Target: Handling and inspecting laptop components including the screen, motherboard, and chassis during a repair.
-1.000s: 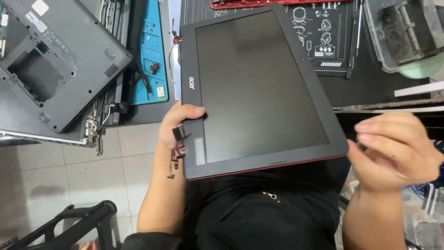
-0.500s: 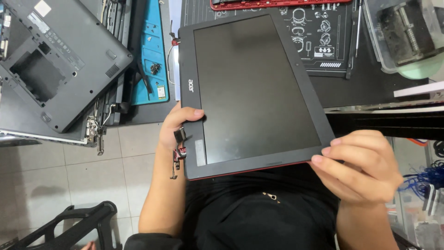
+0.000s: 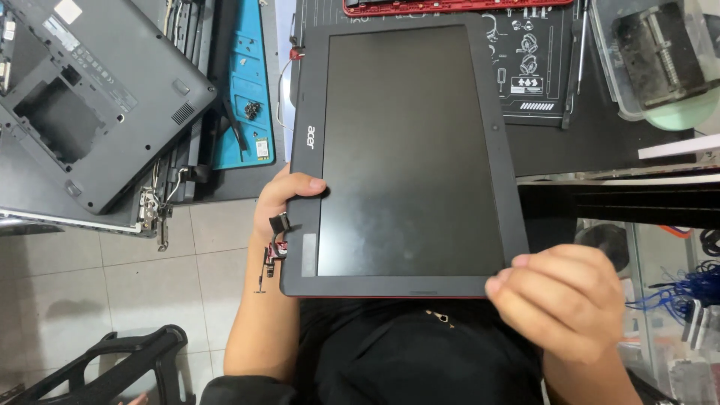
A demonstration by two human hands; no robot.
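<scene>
Left hand (image 3: 289, 199) grasping the laptop screen panel (image 3: 409, 154) at its left edge, my right hand (image 3: 562, 300) clasping the near right corner, steadying it flat.

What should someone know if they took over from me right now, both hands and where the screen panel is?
Left hand: grip on the left edge of the laptop screen panel, thumb on the bezel, beside the loose hinge cable.
Right hand: grip on the panel's near right corner.
Panel: detached, held face up over the lap, far end over the black work mat.
Grey laptop base: opened, on the left bench.
Left: panel not yet set down.
</scene>
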